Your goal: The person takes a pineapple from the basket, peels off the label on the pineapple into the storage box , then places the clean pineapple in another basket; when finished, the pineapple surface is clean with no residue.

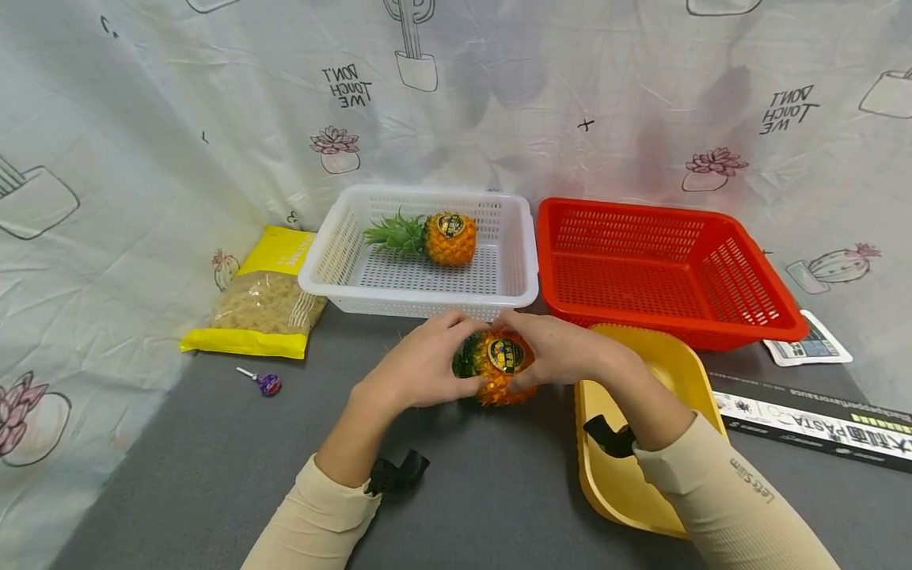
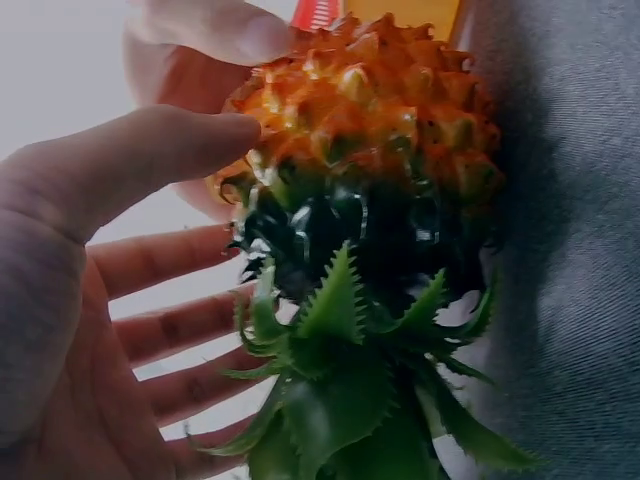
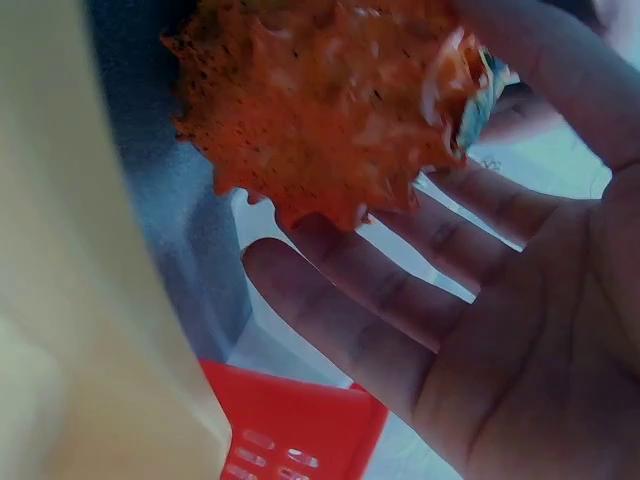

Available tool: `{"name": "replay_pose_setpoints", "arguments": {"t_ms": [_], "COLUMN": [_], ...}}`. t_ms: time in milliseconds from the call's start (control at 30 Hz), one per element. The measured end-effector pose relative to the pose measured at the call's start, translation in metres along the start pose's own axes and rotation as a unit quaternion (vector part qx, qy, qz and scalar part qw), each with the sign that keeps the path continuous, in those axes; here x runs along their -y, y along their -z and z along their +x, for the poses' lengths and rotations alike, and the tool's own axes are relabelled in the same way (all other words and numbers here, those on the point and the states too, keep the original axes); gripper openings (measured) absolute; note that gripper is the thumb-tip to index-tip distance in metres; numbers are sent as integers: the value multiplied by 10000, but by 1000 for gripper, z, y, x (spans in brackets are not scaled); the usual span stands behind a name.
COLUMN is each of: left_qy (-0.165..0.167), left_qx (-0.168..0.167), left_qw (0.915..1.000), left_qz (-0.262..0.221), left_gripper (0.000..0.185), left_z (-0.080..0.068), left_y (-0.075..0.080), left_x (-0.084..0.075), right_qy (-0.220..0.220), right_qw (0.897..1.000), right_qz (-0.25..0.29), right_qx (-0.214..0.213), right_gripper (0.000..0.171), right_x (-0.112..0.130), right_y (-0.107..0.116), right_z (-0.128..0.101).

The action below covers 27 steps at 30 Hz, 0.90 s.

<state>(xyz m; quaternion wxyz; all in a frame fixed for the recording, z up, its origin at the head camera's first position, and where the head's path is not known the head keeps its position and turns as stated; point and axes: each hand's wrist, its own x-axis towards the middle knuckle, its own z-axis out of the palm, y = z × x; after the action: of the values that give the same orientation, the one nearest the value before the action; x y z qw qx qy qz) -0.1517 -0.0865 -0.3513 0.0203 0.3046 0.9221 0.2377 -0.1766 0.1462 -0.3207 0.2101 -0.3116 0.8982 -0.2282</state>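
Two pineapples: one (image 1: 499,360) on the grey surface (image 1: 235,443), cupped between left hand (image 1: 420,364) and right hand (image 1: 563,352), each grip loosely curved around its sides; a second pineapple (image 1: 438,236) lying inside the white basket (image 1: 342,273). One red basket (image 1: 777,321), one yellow tray (image 1: 677,364), one pasta bag (image 1: 267,305), one lollipop (image 1: 267,384).

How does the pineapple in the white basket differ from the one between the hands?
The basket pineapple lies untouched in the white basket; the held pineapple is over the grey table, gripped by left hand and right hand. Its leaves are mostly hidden; the other's show fully. Both are orange with round labels.
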Motion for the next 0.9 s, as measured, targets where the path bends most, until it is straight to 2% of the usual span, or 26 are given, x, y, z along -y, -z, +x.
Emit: {"name": "replay_pose_setpoints", "arguments": {"t_ms": [100,167,300,367,467,667,900], "left_qy": [108,145,177,187,198,149,102], "left_qx": [160,212,168,142,150,167,237], "left_qw": [9998,9996,9997,9997,9996,9996,9995], "left_qz": [-36,-76,-85,-97,-120,-173,-195], "left_gripper": [64,63,62,62,62,61,62], "left_z": [1,1,2,2,2,2,1], "left_y": [-2,-3,-3,-4,-4,-4,-2], "left_x": [1,1,1,2,2,2,3], "right_qy": [34,45,-15,-109,-217,-366,-667], "right_qw": [9996,9990,9965,9958,9960,9958,9933], "right_qz": [256,336,202,173,188,198,857], "right_qx": [-85,-303,-814,-893,-851,-816,-383], "right_gripper": [67,59,32,21,12,15,19], "right_x": [0,0,1,1,1,0,-3], "right_y": [4,8,12,11,8,3,4], "right_z": [-4,-6,-6,-4,0,6,9]}}
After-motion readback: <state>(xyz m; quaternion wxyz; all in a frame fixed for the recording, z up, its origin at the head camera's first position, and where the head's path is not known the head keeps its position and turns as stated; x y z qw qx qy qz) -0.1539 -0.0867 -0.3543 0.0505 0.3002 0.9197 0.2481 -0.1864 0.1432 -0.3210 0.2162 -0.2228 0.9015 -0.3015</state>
